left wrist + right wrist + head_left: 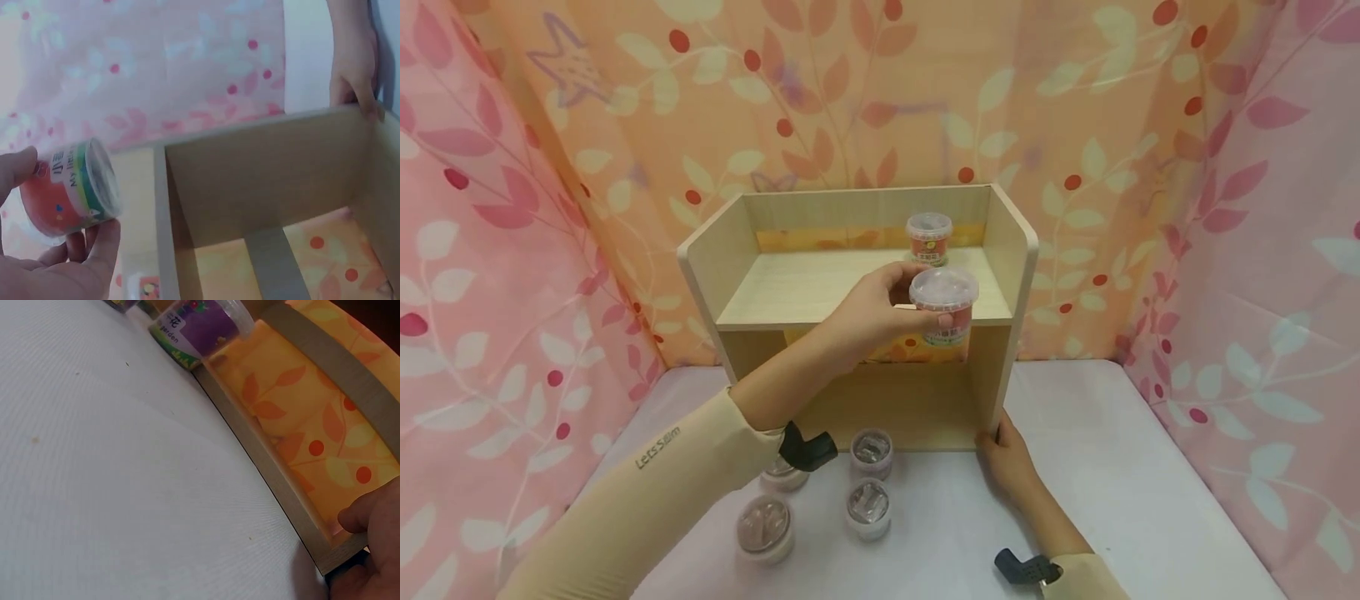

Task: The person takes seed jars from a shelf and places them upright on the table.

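Note:
My left hand [874, 310] holds a small plastic tub [957, 323] with a clear lid and a red label, thumb on one side and fingers on the other. The tub is in front of the upper board of a pale wooden shelf unit [797, 283]. Tilted in the left wrist view, the same tub [59, 197] shows a green band by one end. A similar red-labelled tub [929, 240] stands at the right of the upper board. Low down on the unit's right side panel [991, 387], my right hand [1013, 467] grips the front edge, its thumb [356, 515] inside.
Several lidded tubs, among them a front-left one [765, 527] and one by the shelf's base [872, 450], stand on the white tabletop [1075, 433]. One tub [203, 328] has a purple label. Patterned curtains [865, 92] hang behind and at both sides.

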Available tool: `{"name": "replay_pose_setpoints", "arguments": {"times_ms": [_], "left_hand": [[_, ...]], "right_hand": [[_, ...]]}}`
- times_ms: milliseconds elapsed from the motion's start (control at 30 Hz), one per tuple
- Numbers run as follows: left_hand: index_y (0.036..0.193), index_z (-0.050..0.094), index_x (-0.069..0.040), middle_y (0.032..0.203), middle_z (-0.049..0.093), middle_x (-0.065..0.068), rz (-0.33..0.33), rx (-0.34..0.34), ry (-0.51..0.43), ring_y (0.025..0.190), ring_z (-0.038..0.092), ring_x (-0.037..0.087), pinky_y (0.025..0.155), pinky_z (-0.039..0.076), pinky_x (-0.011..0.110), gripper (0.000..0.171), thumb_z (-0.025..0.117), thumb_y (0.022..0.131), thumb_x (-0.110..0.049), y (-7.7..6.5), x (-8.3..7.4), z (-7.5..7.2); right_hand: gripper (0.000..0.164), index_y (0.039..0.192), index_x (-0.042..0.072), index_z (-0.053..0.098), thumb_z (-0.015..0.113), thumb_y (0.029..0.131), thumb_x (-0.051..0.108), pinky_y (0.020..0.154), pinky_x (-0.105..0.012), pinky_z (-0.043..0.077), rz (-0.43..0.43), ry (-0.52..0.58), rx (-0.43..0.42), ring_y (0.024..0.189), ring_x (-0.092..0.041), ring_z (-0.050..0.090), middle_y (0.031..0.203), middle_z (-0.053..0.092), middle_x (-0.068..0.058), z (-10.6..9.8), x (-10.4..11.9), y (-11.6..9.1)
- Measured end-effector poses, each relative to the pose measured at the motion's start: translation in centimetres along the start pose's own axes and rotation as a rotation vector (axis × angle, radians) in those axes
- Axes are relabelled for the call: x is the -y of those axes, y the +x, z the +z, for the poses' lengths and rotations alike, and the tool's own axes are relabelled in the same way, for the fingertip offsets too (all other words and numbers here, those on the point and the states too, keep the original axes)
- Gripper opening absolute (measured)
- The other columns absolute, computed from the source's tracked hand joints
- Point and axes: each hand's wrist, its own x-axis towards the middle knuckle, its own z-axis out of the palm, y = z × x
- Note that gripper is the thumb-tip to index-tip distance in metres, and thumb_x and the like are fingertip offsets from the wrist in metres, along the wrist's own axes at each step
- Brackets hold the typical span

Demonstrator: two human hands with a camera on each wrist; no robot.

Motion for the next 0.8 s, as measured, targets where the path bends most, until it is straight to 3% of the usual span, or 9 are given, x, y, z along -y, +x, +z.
{"name": "replay_pose_setpoints", "arguments": {"times_ms": [200,400,800], "left_hand": [[0.14,0.051,-0.005,0.129,0.063,0.011,-0.034,0.075,-0.137,0.115,0.064,0.022,0.092,0.055,0.029,0.064,0.081,0.083,-0.005,-3.0,0.7,0.2],[0.14,0.049,-0.003,0.129,0.062,0.014,-0.076,0.11,-0.175,0.111,0.064,0.021,0.091,0.057,0.027,0.065,0.081,0.083,0.001,-5.1,3.2,0.7],[0.141,0.052,-0.008,0.128,0.064,0.009,-0.201,0.133,-0.101,0.113,0.064,0.02,0.095,0.057,0.032,0.07,0.088,0.081,-0.01,-6.0,9.5,2.4]], "right_hand": [[0.065,0.16,0.014,0.03,0.052,0.101,0.002,0.124,-0.059,0.021,0.028,-0.004,0.0,0.151,-0.038,0.031,0.16,0.041,-0.017,-0.1,-0.1,0.0],[0.065,0.16,0.012,0.03,0.053,0.1,0.002,0.124,-0.059,0.021,0.048,-0.002,-0.009,0.152,-0.039,0.03,0.159,0.041,-0.019,-0.1,0.0,0.3],[0.063,0.159,0.011,0.03,0.052,0.101,0.001,0.123,-0.059,0.023,0.051,0.055,0.004,0.152,-0.038,0.03,0.16,0.039,-0.019,0.1,0.3,0.0]]}}
